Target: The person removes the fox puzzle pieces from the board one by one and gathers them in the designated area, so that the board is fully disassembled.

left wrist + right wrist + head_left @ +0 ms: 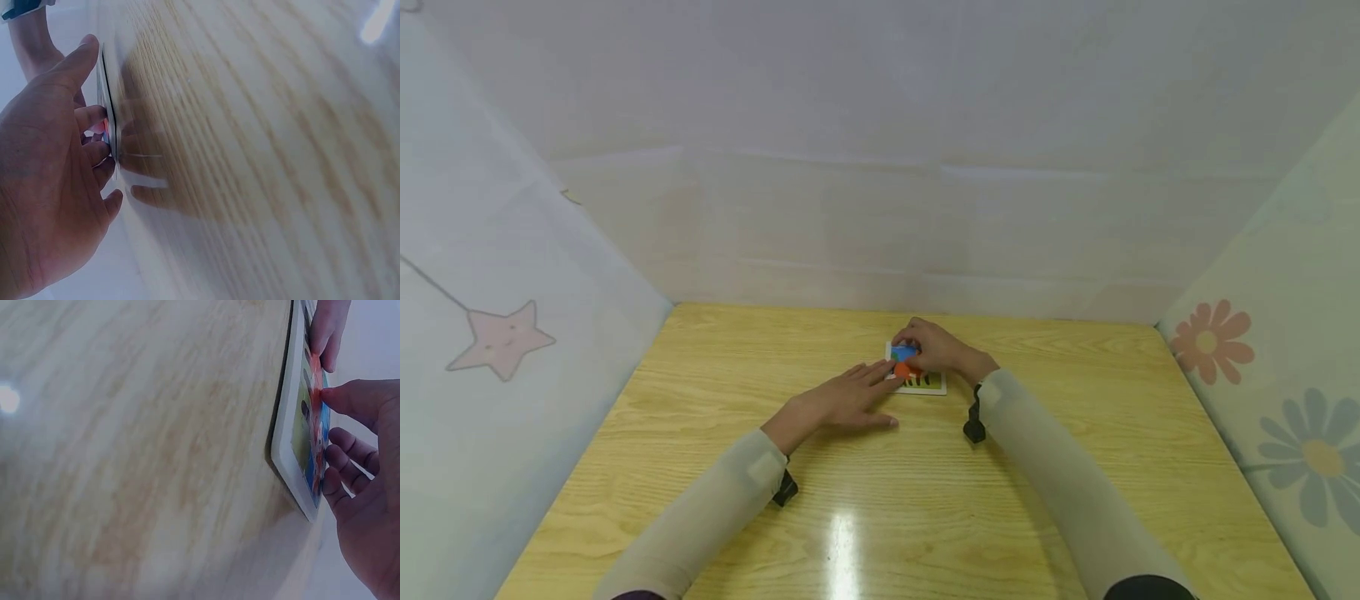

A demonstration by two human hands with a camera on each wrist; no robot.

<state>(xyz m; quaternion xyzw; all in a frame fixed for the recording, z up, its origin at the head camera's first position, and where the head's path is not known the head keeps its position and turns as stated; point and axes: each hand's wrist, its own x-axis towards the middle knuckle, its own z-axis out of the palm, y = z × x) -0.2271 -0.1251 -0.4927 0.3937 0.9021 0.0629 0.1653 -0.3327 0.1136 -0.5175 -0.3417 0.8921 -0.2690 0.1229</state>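
A small picture board (933, 389) with a white border, like a tray puzzle, lies on the wooden table. Its picture shows blue, orange and green with dark stripes. From the left, my left hand (850, 397) reaches in flat, fingers stretched out and fingertips over the board's left side. My right hand (934, 346) arches over the upper right part with bent fingers. In the right wrist view its thumb (353, 400) touches the orange area, and the other fingertips meet the board farther along. I cannot tell whether they pinch a loose piece.
The wooden table (700, 367) ends at a pale cloth wall (820, 225) behind the board. Cloth sides stand left and right, one with a pink star (501, 340), the other with flowers (1321, 457). Black wrist devices (974, 429) hang under both forearms.
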